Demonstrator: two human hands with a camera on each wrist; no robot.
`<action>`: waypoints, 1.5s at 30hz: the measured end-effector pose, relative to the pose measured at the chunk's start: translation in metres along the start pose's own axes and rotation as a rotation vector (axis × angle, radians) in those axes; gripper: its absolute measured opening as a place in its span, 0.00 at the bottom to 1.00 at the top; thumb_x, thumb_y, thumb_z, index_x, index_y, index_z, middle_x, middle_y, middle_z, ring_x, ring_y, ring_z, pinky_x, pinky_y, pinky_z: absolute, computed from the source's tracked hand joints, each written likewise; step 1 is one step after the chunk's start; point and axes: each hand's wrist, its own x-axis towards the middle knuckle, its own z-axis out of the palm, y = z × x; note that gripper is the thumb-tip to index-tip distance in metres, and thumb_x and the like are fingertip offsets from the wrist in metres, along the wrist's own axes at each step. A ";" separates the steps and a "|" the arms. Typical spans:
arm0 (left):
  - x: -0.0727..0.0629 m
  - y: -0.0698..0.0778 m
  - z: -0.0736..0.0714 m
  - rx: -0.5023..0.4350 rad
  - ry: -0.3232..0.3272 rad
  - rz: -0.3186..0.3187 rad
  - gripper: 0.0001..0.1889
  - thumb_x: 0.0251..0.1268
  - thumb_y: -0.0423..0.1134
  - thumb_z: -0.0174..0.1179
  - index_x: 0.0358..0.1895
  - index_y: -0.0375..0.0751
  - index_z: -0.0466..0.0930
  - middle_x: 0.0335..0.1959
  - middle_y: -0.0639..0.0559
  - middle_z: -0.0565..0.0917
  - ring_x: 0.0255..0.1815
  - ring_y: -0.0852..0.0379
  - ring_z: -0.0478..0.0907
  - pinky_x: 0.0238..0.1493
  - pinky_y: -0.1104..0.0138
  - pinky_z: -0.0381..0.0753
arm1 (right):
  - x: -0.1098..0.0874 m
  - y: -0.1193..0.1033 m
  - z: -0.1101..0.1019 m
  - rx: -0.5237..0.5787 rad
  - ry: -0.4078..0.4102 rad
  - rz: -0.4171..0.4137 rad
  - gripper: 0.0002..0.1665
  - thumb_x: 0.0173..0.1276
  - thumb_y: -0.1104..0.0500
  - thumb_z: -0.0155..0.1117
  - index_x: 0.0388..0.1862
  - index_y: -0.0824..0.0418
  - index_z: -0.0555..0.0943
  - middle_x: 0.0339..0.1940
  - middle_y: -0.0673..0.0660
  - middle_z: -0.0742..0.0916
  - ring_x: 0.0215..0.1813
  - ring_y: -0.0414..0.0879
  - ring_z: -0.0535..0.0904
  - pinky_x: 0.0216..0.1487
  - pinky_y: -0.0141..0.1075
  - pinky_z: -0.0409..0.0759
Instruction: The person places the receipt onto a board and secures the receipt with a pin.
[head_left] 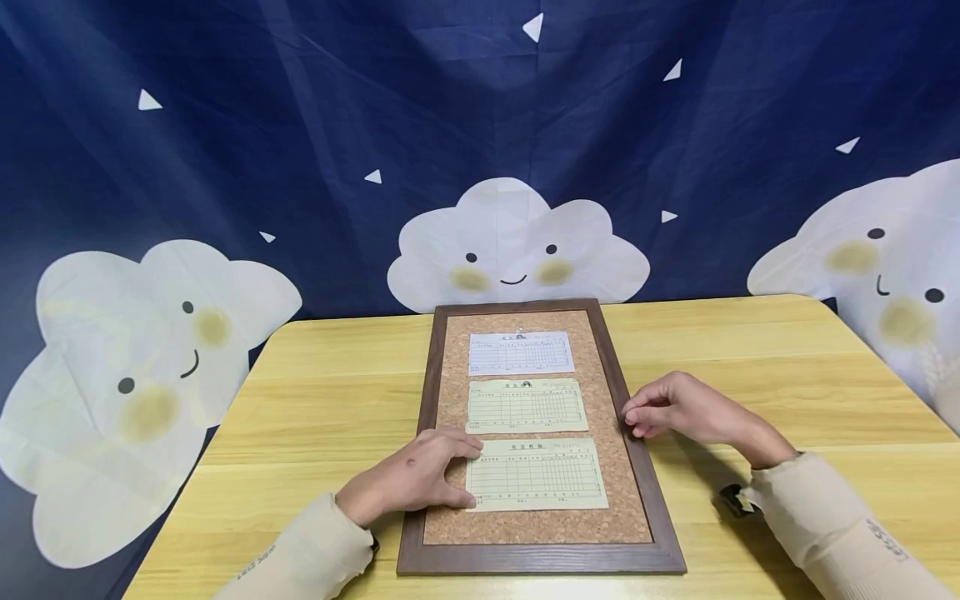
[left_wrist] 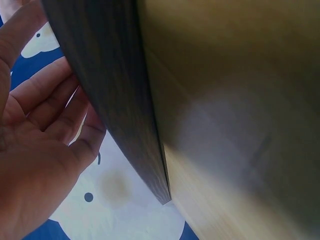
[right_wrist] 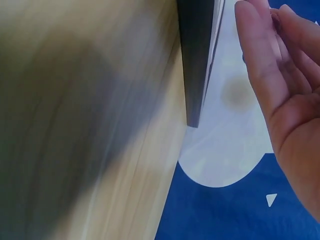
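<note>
A brown-framed cork board lies flat, bearing three printed paper slips. The white slip is uppermost, a pale green slip below it and another green slip lowest. Clear push pins show at the top edges of the white slip and the middle green slip. My left hand reaches over the frame's left side, index finger and thumb resting on the lowest slip's left edge. By the frame's right side is my right hand, thumb and fingertips drawn together; I cannot tell whether something small is between them.
The board rests on a light wooden table, its far end close to a dark blue curtain printed with smiling clouds. A small black item shows at the right sleeve's cuff.
</note>
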 end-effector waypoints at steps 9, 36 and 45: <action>-0.001 0.001 0.000 -0.003 0.000 -0.004 0.28 0.53 0.44 0.77 0.56 0.34 0.83 0.61 0.47 0.80 0.68 0.44 0.70 0.69 0.48 0.67 | 0.003 -0.004 0.003 -0.150 -0.002 -0.097 0.06 0.69 0.65 0.66 0.38 0.68 0.86 0.34 0.54 0.89 0.38 0.40 0.85 0.41 0.33 0.84; 0.001 0.001 -0.001 -0.007 -0.006 -0.008 0.28 0.54 0.43 0.77 0.56 0.33 0.83 0.61 0.47 0.80 0.67 0.45 0.70 0.68 0.50 0.68 | 0.024 -0.013 0.016 -0.143 0.001 -0.088 0.04 0.58 0.65 0.76 0.28 0.64 0.86 0.22 0.51 0.85 0.26 0.37 0.78 0.30 0.30 0.79; 0.000 0.002 -0.001 0.000 -0.002 -0.002 0.28 0.53 0.43 0.77 0.56 0.33 0.83 0.61 0.46 0.80 0.68 0.44 0.70 0.68 0.49 0.68 | 0.027 -0.012 0.018 -0.154 -0.001 -0.074 0.08 0.60 0.65 0.75 0.35 0.69 0.87 0.29 0.52 0.89 0.31 0.35 0.81 0.34 0.29 0.81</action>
